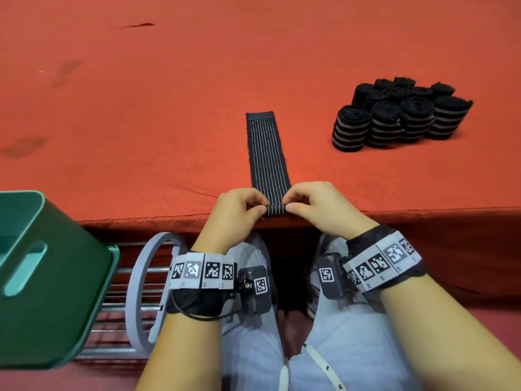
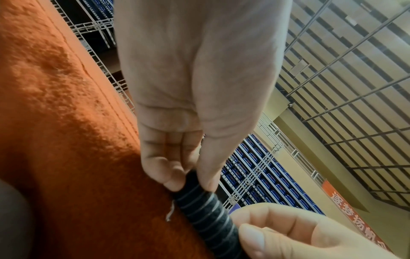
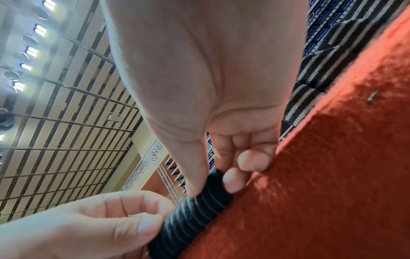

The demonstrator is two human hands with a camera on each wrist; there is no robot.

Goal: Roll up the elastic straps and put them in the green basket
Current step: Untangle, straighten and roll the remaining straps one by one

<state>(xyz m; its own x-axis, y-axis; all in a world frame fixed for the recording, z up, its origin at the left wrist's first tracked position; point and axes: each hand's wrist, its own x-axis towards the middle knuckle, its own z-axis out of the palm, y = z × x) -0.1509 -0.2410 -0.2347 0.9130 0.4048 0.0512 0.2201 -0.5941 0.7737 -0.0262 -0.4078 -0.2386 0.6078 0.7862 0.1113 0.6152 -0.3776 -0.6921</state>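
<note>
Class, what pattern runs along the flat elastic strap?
Thin pale lengthwise stripes on the black elastic strap; clearest in the head view.

The right hand [image 3: 210,84] is reaching down from the top of the picture, and its thumb and one fingertip [image 3: 233,180] are pinching the far end of a small black roll of elastic strap [image 3: 195,215] with thin grey lines. The roll is lying on the edge of the orange felt table [image 3: 321,175]. The left hand [image 3: 77,226] is coming in from the lower left, and its thumb and fingers are pinching the near end of the same roll. Behind the table edge, at upper right, some black straps with grey stripes [image 3: 315,78] are showing.
</note>
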